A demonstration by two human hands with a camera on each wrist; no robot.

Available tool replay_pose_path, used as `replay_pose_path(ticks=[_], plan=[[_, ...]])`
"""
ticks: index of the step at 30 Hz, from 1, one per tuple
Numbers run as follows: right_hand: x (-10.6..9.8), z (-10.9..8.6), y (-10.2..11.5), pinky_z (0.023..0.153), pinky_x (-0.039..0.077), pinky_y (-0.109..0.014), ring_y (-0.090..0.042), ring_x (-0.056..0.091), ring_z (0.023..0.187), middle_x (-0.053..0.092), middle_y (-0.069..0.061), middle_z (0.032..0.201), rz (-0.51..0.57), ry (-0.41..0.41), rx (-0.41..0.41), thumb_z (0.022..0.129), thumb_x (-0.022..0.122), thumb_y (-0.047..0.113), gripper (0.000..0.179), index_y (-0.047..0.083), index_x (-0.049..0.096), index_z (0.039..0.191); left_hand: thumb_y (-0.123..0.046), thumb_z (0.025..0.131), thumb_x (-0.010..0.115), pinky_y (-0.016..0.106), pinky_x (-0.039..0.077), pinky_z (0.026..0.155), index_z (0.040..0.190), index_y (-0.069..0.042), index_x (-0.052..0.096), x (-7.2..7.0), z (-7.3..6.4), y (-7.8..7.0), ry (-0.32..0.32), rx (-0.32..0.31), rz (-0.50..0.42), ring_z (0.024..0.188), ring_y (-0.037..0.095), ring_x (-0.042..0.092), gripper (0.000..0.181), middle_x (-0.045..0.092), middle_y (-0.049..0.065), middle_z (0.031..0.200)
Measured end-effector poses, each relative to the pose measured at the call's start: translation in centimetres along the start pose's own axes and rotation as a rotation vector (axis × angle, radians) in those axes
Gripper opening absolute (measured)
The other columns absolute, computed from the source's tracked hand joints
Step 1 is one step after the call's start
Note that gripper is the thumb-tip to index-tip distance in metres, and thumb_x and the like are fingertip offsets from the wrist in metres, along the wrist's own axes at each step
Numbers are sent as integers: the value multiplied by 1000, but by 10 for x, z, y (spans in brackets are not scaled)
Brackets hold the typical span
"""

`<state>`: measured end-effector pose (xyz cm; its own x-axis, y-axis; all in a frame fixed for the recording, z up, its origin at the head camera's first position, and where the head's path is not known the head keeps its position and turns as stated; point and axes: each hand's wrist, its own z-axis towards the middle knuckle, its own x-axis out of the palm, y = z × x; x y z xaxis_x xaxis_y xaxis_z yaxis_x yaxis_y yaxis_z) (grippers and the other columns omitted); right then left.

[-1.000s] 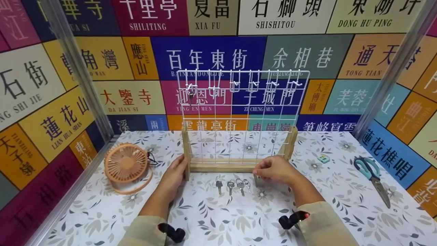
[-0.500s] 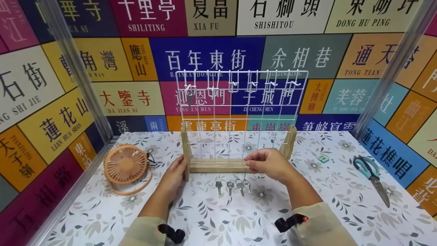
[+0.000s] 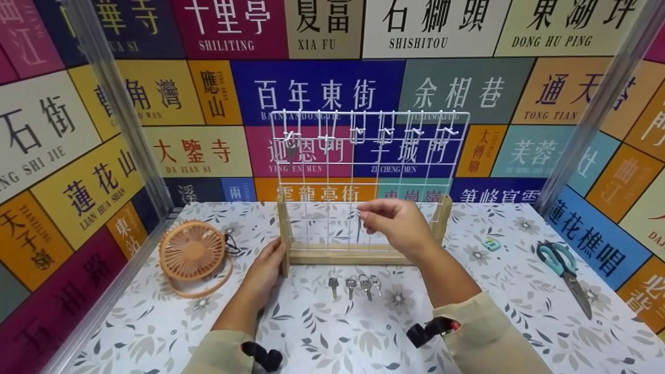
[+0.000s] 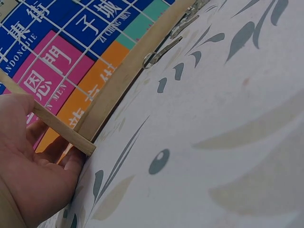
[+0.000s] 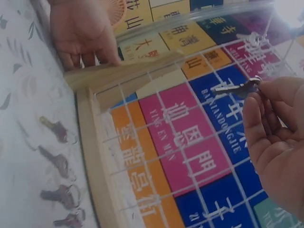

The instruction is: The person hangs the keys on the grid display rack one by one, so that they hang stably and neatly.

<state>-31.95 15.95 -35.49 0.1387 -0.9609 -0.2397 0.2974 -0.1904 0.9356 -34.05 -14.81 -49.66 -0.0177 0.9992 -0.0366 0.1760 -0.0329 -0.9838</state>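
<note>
My right hand (image 3: 402,228) pinches a key (image 5: 235,90) by its ring end between thumb and fingertips. It hangs blade down in front of the white wire grid rack (image 3: 370,112), below the rack's hooks. My left hand (image 3: 264,266) grips the left wooden post (image 3: 282,234) of the rack's stand, fingers behind it in the left wrist view. Another key (image 3: 292,149) hangs from the leftmost hook. Several loose keys (image 3: 366,286), with small rings, lie in a row on the table before the wooden base (image 3: 343,256).
An orange fan (image 3: 192,252) stands left of the rack. Teal-handled scissors (image 3: 565,270) and a small green item (image 3: 490,244) lie on the right. Patterned cloth covers the table (image 3: 332,332); a lettered wall (image 3: 317,85) rises behind.
My right hand has lifted the key from near the tabletop at the base's right, moving up and left to mid-grid. My left hand stays on the post.
</note>
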Motion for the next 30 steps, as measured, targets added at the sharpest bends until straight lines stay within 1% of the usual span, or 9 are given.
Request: replay_pose_path(ticks=[3,6,9,14,17,20,23,28,30], plan=[[6,8,17,81,65,-29,-25,74,87,79,-4,99,54,-48,-39,99,77,12,20,4,80,118,-62,106,56,57,19,136,166,-31,40,0,1,1,5,4,2,165,32,29,69,40,4,173],[13,16,36,81,65,-29,-21,73,84,78,-7,100,108,-94,-81,99,76,9,21,1,79,118,-62,106,56,58,20,136,166,-31,40,0,1,1,6,2,2,165,33,29,69,40,4,173],[21,24,54,82,66,-30,-21,72,84,78,-8,99,148,-127,-117,100,75,9,19,1,79,117,-62,106,56,59,19,135,166,-32,40,0,0,1,10,-2,-3,165,33,28,69,39,4,174],[32,36,81,83,66,-30,-22,72,88,76,-8,99,216,-146,-146,102,75,13,16,5,80,115,-61,106,56,56,21,136,166,-29,40,1,0,1,-4,11,9,165,33,30,69,41,6,173],[40,40,94,82,66,-29,-20,71,86,75,-8,98,296,-151,-154,102,74,11,17,2,79,115,-60,106,58,53,22,136,166,-28,42,1,2,2,-18,18,17,164,32,32,70,43,7,171],[48,43,102,81,65,-28,-19,70,82,75,-6,94,364,-154,-157,102,73,9,20,-3,77,117,-61,105,58,52,21,136,165,-29,43,1,2,2,-18,6,5,164,30,32,69,44,5,171],[54,45,108,81,65,-27,-18,70,82,75,-6,94,374,-171,-161,102,74,10,24,-5,76,120,-60,106,58,53,21,136,165,-29,44,1,2,2,-18,8,2,164,30,32,68,44,5,171],[57,46,112,84,65,-27,-20,72,88,75,-13,103,344,-208,-172,102,75,13,21,1,79,118,-59,107,58,53,20,137,165,-27,43,1,0,1,-15,20,6,164,31,31,68,43,6,172],[57,46,111,83,65,-27,-22,73,88,76,-14,104,347,-212,-179,102,75,14,19,3,80,116,-60,106,58,53,19,137,166,-28,42,1,0,0,-16,14,13,165,31,29,70,41,5,173]])
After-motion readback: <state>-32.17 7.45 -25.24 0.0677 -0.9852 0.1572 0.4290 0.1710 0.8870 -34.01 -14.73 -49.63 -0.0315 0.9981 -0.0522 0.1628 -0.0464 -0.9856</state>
